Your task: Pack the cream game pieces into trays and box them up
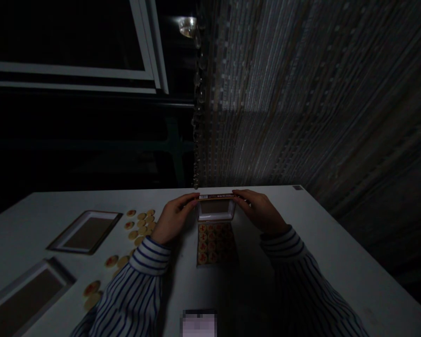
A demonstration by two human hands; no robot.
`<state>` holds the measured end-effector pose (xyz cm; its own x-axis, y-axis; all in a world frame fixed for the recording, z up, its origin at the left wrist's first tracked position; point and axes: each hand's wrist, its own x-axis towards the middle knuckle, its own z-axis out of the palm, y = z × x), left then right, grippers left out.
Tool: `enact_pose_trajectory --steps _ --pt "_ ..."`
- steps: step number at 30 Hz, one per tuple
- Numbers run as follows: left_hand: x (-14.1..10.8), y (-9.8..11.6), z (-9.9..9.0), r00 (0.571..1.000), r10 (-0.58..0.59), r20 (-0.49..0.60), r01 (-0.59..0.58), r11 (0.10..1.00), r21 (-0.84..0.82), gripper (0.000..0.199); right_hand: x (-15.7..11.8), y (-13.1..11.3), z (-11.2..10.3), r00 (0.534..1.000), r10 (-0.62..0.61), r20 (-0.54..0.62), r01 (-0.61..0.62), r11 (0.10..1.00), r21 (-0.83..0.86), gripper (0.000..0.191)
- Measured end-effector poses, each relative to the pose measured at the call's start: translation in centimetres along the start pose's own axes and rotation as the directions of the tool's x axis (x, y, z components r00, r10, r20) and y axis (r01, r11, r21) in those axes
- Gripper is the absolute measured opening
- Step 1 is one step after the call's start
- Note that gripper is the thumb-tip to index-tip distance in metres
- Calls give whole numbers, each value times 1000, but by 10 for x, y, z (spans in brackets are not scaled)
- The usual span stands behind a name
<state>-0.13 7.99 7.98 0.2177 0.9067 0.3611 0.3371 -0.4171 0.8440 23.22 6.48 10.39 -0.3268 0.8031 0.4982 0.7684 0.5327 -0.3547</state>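
My left hand (171, 217) and my right hand (261, 213) grip the two sides of a box lid (215, 216), fingers on its top edge and thumbs below. The lid stands tilted up at the far edge of a shallow box (209, 266), its pale inside facing me. A printed label shows along its upper edge. Inside the box, round wooden Chinese chess pieces (212, 245) with red characters lie in rows; those on the right sink into shadow. Whether lid and box are joined I cannot tell.
Loose round pieces (141, 230) lie scattered to the left on the white table (323, 262), some partly behind my left sleeve. Two shallow open trays or lids, one farther (87, 232) and one nearer (26, 295), lie beyond them. A bead curtain (252, 107) hangs behind the table.
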Motion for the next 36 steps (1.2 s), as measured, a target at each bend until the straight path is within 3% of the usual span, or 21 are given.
enact_pose_trajectory --steps 36 --pt "1 -18 0 995 14 97 -21 997 69 33 -1 7 9 993 18 119 -11 998 -54 29"
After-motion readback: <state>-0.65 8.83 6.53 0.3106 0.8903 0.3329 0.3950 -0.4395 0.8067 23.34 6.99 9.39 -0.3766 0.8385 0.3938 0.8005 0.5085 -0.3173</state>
